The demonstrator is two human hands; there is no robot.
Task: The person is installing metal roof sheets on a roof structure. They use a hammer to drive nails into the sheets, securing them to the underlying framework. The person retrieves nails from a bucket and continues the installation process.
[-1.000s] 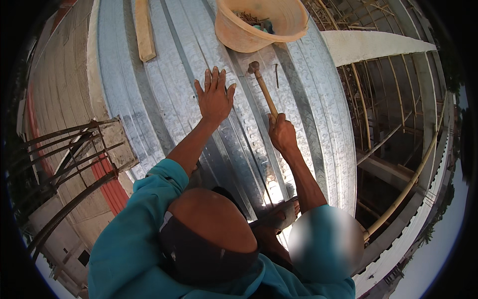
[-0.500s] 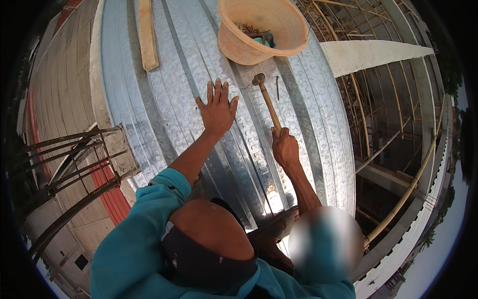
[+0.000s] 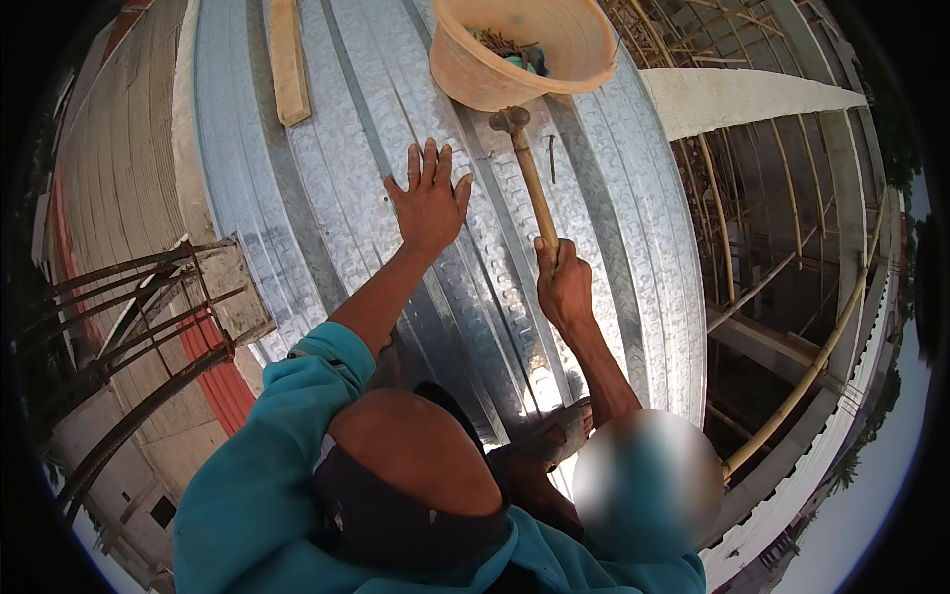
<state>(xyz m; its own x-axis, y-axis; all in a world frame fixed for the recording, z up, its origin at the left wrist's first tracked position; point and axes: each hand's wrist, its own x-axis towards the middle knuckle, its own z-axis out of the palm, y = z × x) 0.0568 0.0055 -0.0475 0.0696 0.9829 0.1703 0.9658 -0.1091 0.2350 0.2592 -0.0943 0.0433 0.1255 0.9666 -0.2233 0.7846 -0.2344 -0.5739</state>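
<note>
**Hammer in one hand, flat palm on the metal sheet**

The right hand [image 3: 564, 287] is wrapped tight round the lower end of a wooden-handled hammer [image 3: 526, 173], fingers closed about the shaft. The hammer points away from the person, its metal head lying just at the near edge of an orange plastic bucket [image 3: 475, 74] that stands on the ribbed metal sheet [image 3: 327, 178]. The head looks close to the sheet, though whether it touches cannot be told.

The left hand [image 3: 428, 203] lies flat on the sheet, fingers spread wide and pointing up the ribs, holding nothing. It sits just to the left of the hammer shaft, apart from it.

A small nail [image 3: 551, 158] lies on the sheet just right of the shaft. Inside the bucket some dark bits show, too small to make out. A wooden plank [image 3: 288, 64] rests on the sheet further off to the left. A bare foot [image 3: 559, 436] is planted on the sheet below the right forearm. Rusty steel bars [image 3: 129, 307] stick out at the left edge, and bamboo poles [image 3: 802, 381] run beyond the sheet on the right.
</note>
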